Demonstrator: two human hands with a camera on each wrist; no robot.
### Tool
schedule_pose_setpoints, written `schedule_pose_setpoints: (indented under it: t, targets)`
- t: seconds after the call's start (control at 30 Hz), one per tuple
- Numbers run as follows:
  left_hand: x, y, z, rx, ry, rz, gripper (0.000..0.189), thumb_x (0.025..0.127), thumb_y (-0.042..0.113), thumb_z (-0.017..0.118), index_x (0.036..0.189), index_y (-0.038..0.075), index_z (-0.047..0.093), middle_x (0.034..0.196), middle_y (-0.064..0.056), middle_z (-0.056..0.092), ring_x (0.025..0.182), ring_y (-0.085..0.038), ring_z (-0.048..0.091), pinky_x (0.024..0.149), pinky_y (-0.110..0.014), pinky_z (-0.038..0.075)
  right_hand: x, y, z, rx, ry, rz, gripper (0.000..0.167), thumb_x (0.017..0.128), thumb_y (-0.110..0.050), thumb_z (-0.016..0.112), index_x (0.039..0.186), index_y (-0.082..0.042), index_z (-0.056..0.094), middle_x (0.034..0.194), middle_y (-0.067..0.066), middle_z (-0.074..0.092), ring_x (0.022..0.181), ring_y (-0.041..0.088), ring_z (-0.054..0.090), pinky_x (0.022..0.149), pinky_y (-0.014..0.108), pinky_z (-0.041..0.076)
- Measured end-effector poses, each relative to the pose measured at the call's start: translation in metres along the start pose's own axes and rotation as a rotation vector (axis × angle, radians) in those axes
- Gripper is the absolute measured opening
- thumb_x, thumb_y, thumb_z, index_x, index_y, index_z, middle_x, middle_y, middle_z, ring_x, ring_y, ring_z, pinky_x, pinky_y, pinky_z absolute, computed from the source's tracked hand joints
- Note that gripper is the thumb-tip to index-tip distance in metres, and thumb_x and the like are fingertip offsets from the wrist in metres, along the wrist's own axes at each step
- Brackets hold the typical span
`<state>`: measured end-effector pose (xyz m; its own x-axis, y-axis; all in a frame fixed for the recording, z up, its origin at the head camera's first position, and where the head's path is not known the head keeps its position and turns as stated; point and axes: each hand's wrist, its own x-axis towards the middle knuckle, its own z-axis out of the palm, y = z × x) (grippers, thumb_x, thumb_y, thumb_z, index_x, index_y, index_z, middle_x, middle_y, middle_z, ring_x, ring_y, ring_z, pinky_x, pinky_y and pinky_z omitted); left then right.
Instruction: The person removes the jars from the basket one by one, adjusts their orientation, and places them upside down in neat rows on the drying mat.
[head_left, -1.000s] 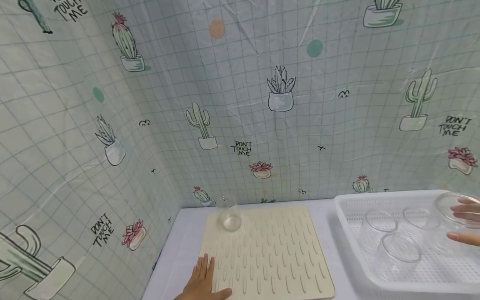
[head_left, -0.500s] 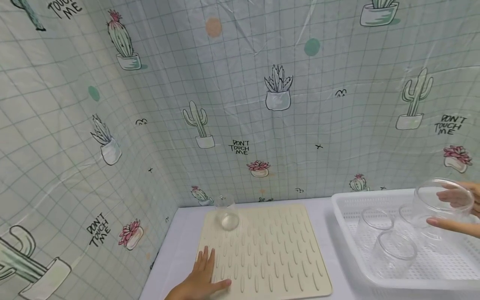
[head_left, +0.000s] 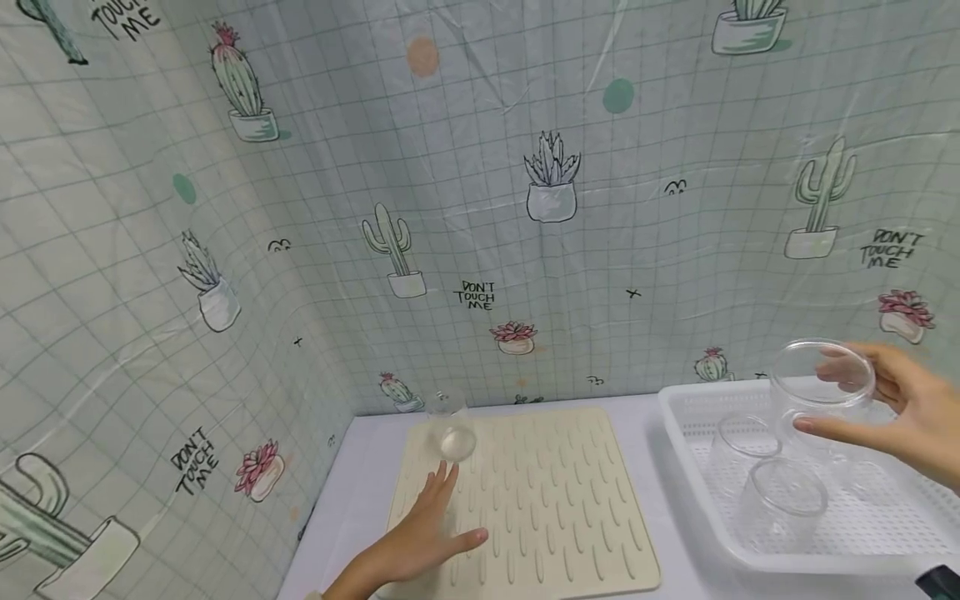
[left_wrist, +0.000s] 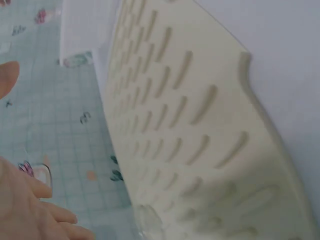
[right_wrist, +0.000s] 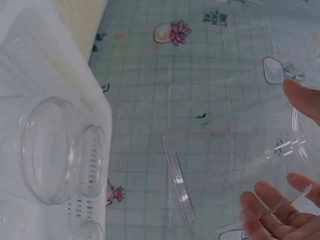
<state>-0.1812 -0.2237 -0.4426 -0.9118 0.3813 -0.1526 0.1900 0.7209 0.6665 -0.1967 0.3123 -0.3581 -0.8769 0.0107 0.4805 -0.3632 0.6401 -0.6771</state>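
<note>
In the head view my right hand [head_left: 900,408] grips a wide clear cup [head_left: 821,402], thumb on the near side and fingers on the far side. This cup is raised above the left part of a white plastic basket [head_left: 731,542]. In the right wrist view, fingers [right_wrist: 280,210] and thumb curve round the see-through cup [right_wrist: 180,185]. My left hand [head_left: 423,533] hovers over the left side of a cream ribbed mat [head_left: 555,500], fingers straight and thumb spread, holding nothing. One clear cup [head_left: 456,442] stands at the mat's far left corner.
Inside the basket stand several clear cups, including one at the near left [head_left: 787,500] and another behind it [head_left: 746,442]. A cactus-print curtain [head_left: 480,208] rises behind and left of the white table [head_left: 337,483]. A small black object [head_left: 941,581] shows at bottom right.
My right hand has moved left and up with the clear cup, from over the basket's middle to its left part. My left hand has lifted off the mat and shifted right.
</note>
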Motion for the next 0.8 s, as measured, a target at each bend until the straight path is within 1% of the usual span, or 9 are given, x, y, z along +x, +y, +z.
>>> schedule_pose_setpoints:
  t: [0.1,0.2,0.27,0.37,0.47,0.6,0.63,0.73,0.8]
  targets:
    - [0.002,0.014,-0.003,-0.018,0.014,0.039,0.101,0.093,0.062,0.058,0.161,0.010,0.004,0.165,-0.017,-0.003,0.149,-0.044,-0.005,0.103,-0.079,0.011,0.002,-0.011,0.003,-0.017,-0.050,0.021,0.083,0.073,-0.013,0.091,0.142,-0.025,0.047,0.116,-0.025,0.052,0.102,-0.017,0.043,0.075,0.003,0.031]
    - [0.003,0.028,-0.003,-0.024,0.042,0.072,0.099,0.093,0.062,0.059,0.162,0.014,0.006,0.166,-0.013,0.000,0.150,-0.040,-0.002,0.106,-0.077,0.013,0.004,-0.021,0.009,-0.016,-0.077,0.018,0.081,0.073,-0.017,0.092,0.141,-0.023,0.048,0.120,-0.019,0.052,0.104,-0.018,0.043,0.078,0.003,0.030]
    - [0.004,0.037,-0.002,-0.034,0.061,0.087,0.098,0.093,0.061,0.059,0.162,0.017,0.007,0.166,-0.011,0.001,0.150,-0.038,0.000,0.107,-0.075,0.014,0.005,-0.026,0.014,-0.005,-0.073,-0.014,0.082,0.071,-0.015,0.092,0.141,-0.021,0.050,0.121,-0.017,0.053,0.106,-0.018,0.043,0.082,0.001,0.029]
    - [0.006,0.050,0.000,-0.054,0.088,0.112,0.097,0.092,0.061,0.061,0.162,0.020,0.008,0.166,-0.007,0.003,0.151,-0.036,0.004,0.108,-0.074,0.016,0.006,-0.034,0.024,-0.015,-0.062,-0.053,0.083,0.068,-0.016,0.094,0.140,-0.018,0.051,0.121,-0.018,0.053,0.106,-0.018,0.042,0.082,0.002,0.029]
    - [0.008,0.061,0.000,-0.083,0.108,0.133,0.096,0.091,0.060,0.062,0.162,0.023,0.010,0.166,-0.003,0.005,0.150,-0.035,0.007,0.109,-0.071,0.018,0.007,-0.043,0.034,-0.045,-0.052,-0.091,0.085,0.066,-0.021,0.096,0.139,-0.016,0.052,0.123,-0.017,0.052,0.106,-0.016,0.041,0.079,0.008,0.030]
    - [0.014,0.074,-0.001,-0.118,0.135,0.159,0.092,0.092,0.059,0.063,0.161,0.027,0.011,0.166,0.001,0.008,0.151,-0.030,0.010,0.111,-0.068,0.020,0.008,-0.056,0.049,-0.055,-0.048,-0.136,0.087,0.063,-0.023,0.097,0.138,-0.015,0.054,0.125,-0.005,0.054,0.106,-0.005,0.045,0.078,0.015,0.034]
    - [0.015,0.077,-0.001,-0.126,0.141,0.167,0.091,0.092,0.059,0.063,0.161,0.027,0.012,0.165,0.002,0.010,0.151,-0.029,0.011,0.112,-0.066,0.020,0.008,-0.059,0.052,-0.053,-0.051,-0.143,0.088,0.063,-0.023,0.097,0.138,-0.014,0.054,0.125,-0.001,0.054,0.107,0.001,0.047,0.078,0.017,0.035]
    - [0.019,0.086,-0.002,-0.155,0.160,0.190,0.090,0.092,0.057,0.064,0.161,0.028,0.013,0.165,0.002,0.014,0.150,-0.027,0.016,0.112,-0.064,0.023,0.007,-0.067,0.063,-0.042,-0.053,-0.171,0.089,0.061,-0.023,0.098,0.137,-0.012,0.054,0.123,0.005,0.057,0.106,0.009,0.048,0.079,0.019,0.036]
    - [0.022,0.092,-0.002,-0.180,0.163,0.203,0.089,0.092,0.056,0.065,0.160,0.030,0.014,0.164,0.003,0.017,0.149,-0.027,0.020,0.112,-0.062,0.025,0.006,-0.071,0.071,-0.045,-0.051,-0.202,0.089,0.060,-0.023,0.099,0.136,-0.011,0.054,0.123,0.007,0.057,0.105,0.009,0.047,0.079,0.020,0.037]
